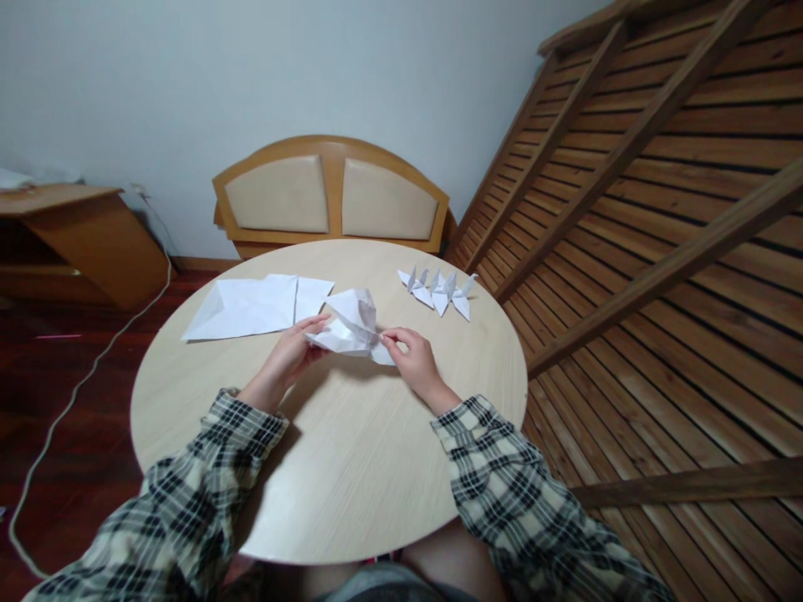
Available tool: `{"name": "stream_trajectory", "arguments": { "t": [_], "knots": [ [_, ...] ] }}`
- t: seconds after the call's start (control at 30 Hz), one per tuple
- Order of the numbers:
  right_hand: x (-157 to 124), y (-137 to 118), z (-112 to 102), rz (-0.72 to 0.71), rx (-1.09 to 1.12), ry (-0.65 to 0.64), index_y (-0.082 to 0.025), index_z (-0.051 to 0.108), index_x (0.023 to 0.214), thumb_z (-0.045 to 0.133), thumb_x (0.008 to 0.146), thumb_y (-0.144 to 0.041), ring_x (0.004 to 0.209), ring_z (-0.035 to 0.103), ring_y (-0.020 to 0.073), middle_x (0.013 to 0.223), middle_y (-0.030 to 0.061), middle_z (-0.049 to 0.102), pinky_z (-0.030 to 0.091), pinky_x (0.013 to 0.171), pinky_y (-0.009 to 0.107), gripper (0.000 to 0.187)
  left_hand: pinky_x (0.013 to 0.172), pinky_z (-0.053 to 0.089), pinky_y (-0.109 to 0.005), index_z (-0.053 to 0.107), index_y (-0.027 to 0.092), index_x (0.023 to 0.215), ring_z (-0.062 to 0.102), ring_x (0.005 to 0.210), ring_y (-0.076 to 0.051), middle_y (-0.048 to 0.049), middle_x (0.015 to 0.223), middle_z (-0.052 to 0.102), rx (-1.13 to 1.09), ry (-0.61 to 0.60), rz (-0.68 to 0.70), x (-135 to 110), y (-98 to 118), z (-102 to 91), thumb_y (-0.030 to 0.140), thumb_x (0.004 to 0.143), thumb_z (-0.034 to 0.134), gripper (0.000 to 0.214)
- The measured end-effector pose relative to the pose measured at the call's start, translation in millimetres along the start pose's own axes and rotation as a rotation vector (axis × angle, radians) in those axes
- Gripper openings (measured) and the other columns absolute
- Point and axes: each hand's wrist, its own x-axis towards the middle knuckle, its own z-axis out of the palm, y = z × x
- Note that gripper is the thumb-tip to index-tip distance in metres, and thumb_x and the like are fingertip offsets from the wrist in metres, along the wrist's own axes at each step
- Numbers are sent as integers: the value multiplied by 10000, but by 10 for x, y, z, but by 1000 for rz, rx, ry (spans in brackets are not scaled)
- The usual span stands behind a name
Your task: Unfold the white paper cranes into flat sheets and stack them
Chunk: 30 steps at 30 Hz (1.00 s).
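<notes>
A partly folded sheet of white paper (352, 324) is held just above the round wooden table (339, 468). My left hand (289, 355) grips its left edge, fingers curled under the paper. My right hand (412, 358) pinches the paper's right corner between thumb and fingers. Both sleeves are plaid.
Flat white sheets (251, 308) lie on the table's far left. Several small folded paper cranes (439, 290) stand at the far right. A wooden chair (329, 201) is behind the table, slatted wooden panels (658, 251) lean on the right, and a white cable (75, 385) runs over the floor at left.
</notes>
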Motion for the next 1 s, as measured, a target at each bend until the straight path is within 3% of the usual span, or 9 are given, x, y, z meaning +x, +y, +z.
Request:
{"name": "stream_trajectory", "arguments": {
  "t": [0.17,0.23,0.37,0.5,0.6,0.83,1.0],
  "knots": [
    [2,0,50,86,55,99,-203,669,831,588,907,-269,748,654,168,808,29,709,515,704,297,129,747,580,-336,540,185,1123,701,790,-191,-94,892,702,-114,-15,64,-45,-44,115,374,905,605,296],
    [0,3,55,91,49,135,-198,662,833,583,910,-291,748,651,169,806,30,703,510,703,291,144,768,574,-361,470,208,1144,703,807,-191,-77,921,693,-20,-14,178,-75,-97,159,421,900,613,354],
    [-11,-22,42,55,-2,157,-207,649,844,559,923,-286,774,652,178,823,34,702,509,727,307,143,668,528,-313,475,218,976,644,699,-145,7,817,624,312,-29,325,-99,-266,210,371,786,755,372],
    [-30,-93,44,-60,-136,104,-224,644,853,550,919,-230,841,653,198,856,45,710,501,791,357,115,629,490,-315,569,181,835,581,653,-140,-23,747,603,420,-161,290,-78,-400,224,425,847,681,269],
    [-42,-132,66,-111,-206,46,-225,645,853,550,924,-218,845,653,202,844,46,714,491,805,372,119,635,490,-328,618,168,835,579,649,-151,-45,743,623,394,-156,270,-66,-415,228,418,854,661,254],
    [-59,-122,90,-110,-222,36,-228,650,855,569,917,-218,858,657,210,862,50,722,494,799,377,102,649,509,-321,646,155,794,613,662,-158,-48,743,647,316,-151,135,-111,-326,246,338,790,656,183],
    [-51,-98,75,-41,-132,58,-227,632,852,561,918,-215,836,652,193,853,37,702,514,784,362,98,684,507,-320,679,146,830,630,698,-167,-60,778,677,360,-162,164,-120,-307,248,323,782,650,186]
  ]
}}
